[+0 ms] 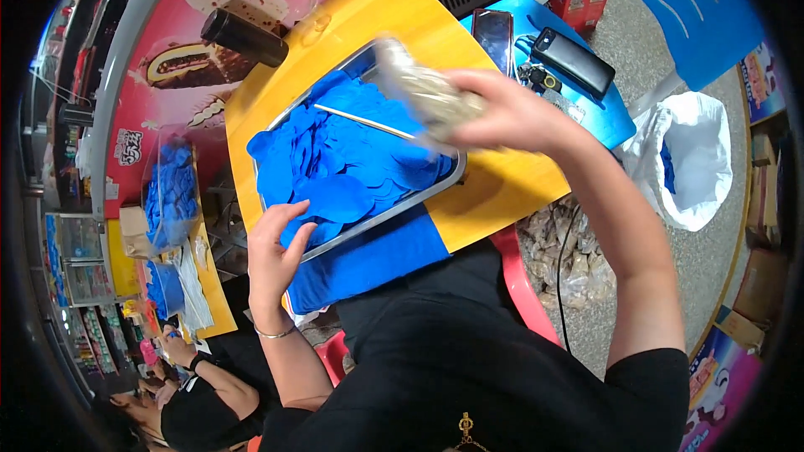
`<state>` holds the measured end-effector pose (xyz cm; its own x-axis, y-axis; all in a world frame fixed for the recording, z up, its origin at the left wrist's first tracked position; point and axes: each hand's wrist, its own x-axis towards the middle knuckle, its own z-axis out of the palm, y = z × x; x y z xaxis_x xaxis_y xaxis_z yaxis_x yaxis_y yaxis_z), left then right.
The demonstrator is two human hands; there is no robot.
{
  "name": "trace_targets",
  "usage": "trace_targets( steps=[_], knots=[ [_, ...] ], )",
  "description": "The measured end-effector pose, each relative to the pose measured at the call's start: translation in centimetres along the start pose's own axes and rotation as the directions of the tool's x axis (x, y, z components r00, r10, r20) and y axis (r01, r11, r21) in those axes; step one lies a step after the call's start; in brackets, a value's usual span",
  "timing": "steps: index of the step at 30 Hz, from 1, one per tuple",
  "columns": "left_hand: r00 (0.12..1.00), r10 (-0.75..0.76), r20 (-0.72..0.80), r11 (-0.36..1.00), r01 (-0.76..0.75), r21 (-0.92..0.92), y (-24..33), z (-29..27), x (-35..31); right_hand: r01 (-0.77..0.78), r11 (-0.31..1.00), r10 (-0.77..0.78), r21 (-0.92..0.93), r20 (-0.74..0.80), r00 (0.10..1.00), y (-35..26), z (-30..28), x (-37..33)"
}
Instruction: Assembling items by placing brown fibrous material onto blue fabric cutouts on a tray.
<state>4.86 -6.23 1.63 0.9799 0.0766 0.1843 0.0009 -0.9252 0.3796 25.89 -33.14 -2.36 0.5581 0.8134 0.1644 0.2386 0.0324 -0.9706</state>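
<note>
Guiding this from afar, I see the right hand (502,113) with its fingers clamped on a crumpled, see-through bag (419,84), blurred above the right end of a tray (381,219) of blue rounds (335,197). The left hand (272,255) is at the tray's near left corner, thumb and fingers apart with nothing between them; I can't tell whether they touch the rounds. To do this bit well, I'd keep the bag gripped firmly and clear of the white stick (360,120) lying across the heap, and use the left fingertips lightly, since the rounds look thin and likely to crease. Counting, I make it one bag in hand, one tray, one stick, one black cylinder (244,37) on the yellow tabletop (494,192), one blue cloth (377,259) along the tray's near side, two phone-like slabs (574,64) on the blue stool (615,113) and one white sack (708,151). The rounds overlap too much to count.
</note>
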Motion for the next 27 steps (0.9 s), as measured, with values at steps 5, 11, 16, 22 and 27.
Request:
trace_targets(
  steps=[5,11,16,22,27],
  knots=[
    [0.999,0.020,0.047,1.000,-0.020,-0.010,0.6,1.3,1.8,0.084,0.893,-0.186,-0.443,-0.192,0.964,3.9,-0.1,2.2],
    [0.997,-0.073,-0.031,0.996,0.072,-0.054,-3.5,0.4,-0.2,-0.195,0.861,0.085,0.471,0.245,0.966,5.8,-5.9,-18.7],
    [0.989,-0.134,-0.058,0.984,0.126,-0.129,-1.6,1.6,2.6,-0.378,0.099,0.855,0.920,0.116,0.505,19.3,6.7,-45.4],
    [1.000,0.006,0.004,0.988,-0.007,0.154,2.9,1.5,4.1,0.386,-0.115,0.892,0.915,0.266,-0.365,36.8,25.0,-54.6],
    [0.996,-0.034,0.085,0.978,0.016,0.207,4.2,0.4,4.6,0.763,0.067,0.934,0.643,0.228,-0.274,38.8,24.9,-47.9]
  ],
)
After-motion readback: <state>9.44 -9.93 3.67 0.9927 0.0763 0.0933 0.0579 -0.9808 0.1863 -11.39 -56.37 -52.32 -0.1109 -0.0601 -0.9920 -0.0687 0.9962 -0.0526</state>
